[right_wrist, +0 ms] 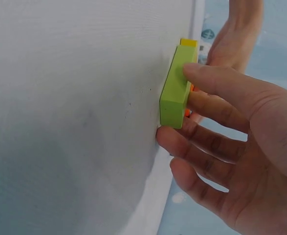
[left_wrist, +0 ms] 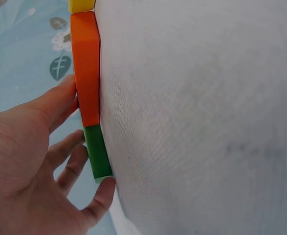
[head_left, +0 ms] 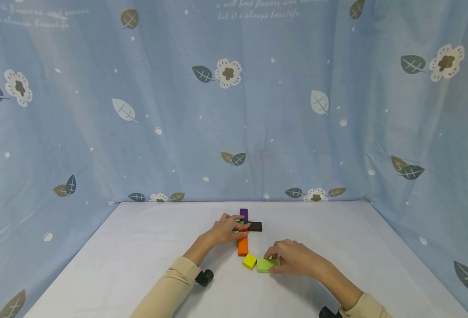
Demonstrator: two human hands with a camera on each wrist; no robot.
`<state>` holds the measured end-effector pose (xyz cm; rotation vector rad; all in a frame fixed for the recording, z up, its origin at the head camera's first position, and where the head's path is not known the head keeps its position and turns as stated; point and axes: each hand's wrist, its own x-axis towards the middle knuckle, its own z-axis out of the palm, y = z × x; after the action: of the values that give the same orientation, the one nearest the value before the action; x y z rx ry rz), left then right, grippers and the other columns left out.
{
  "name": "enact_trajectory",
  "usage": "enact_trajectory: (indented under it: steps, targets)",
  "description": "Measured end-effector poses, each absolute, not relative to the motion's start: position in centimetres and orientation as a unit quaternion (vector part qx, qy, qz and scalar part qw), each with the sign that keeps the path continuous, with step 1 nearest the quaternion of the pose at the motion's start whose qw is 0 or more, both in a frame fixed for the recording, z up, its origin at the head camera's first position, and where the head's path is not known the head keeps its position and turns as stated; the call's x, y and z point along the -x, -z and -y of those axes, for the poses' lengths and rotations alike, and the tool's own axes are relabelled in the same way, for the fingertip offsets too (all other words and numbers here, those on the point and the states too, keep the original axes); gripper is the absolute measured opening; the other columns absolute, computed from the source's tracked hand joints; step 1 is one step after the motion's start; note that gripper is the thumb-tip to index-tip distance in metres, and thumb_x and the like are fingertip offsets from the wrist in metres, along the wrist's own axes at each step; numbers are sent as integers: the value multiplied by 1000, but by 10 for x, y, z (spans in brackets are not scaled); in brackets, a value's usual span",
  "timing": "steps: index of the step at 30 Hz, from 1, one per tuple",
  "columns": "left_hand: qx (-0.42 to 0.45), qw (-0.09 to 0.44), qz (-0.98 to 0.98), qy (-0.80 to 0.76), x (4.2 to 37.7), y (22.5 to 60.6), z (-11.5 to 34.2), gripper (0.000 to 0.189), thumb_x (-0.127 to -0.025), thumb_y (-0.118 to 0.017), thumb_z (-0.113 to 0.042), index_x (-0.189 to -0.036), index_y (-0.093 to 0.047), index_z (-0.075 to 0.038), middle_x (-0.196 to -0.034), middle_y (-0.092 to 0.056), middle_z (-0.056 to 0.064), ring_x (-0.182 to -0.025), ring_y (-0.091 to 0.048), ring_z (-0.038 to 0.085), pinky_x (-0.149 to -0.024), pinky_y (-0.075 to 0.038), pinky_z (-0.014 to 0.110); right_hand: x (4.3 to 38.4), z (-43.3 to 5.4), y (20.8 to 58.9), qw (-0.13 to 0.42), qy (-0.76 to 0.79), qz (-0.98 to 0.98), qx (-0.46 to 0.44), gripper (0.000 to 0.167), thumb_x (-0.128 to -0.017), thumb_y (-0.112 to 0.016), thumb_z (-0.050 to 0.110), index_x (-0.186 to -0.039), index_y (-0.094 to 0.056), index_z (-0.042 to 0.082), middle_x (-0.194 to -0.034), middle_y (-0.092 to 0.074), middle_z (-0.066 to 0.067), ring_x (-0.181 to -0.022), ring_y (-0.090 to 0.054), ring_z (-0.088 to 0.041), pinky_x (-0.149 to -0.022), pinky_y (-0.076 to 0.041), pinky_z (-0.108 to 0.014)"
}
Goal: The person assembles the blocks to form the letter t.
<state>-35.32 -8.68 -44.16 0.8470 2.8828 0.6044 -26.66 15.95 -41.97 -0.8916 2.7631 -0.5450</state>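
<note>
My right hand [head_left: 297, 258] pinches a light green block [head_left: 265, 265], the thumb on its near side and fingers behind it. Left of that block lies a small yellow block [head_left: 249, 261], turned at an angle. My left hand [head_left: 223, 230] spreads its fingers over a group of blocks farther back. Its thumb touches the side of the orange block [left_wrist: 86, 68], and its little finger rests by the end of a green block [left_wrist: 98, 152]. A purple block [head_left: 243, 213] and a dark brown block [head_left: 255, 226] join this group. The left fingers hide part of it.
The blocks lie on a white-covered table [head_left: 146, 256]. A blue curtain with leaves and flowers [head_left: 170, 110] hangs behind and along both sides. Dark wrist cameras [head_left: 205, 278] sit near both sleeves.
</note>
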Motion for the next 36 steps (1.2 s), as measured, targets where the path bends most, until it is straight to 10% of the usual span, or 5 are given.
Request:
enact_trajectory:
  steps: [36]
  targets:
    - [-282, 35, -943, -175, 354, 441, 88, 44, -95, -60, -43, -136, -59, -27, -153, -44, 6, -126, -43, 33, -104, -40, 62, 257, -162, 411, 131, 163, -943, 260, 65, -81, -77, 45, -136, -58, 15, -108, -64, 5, -77, -52, -4, -68, -47, -24]
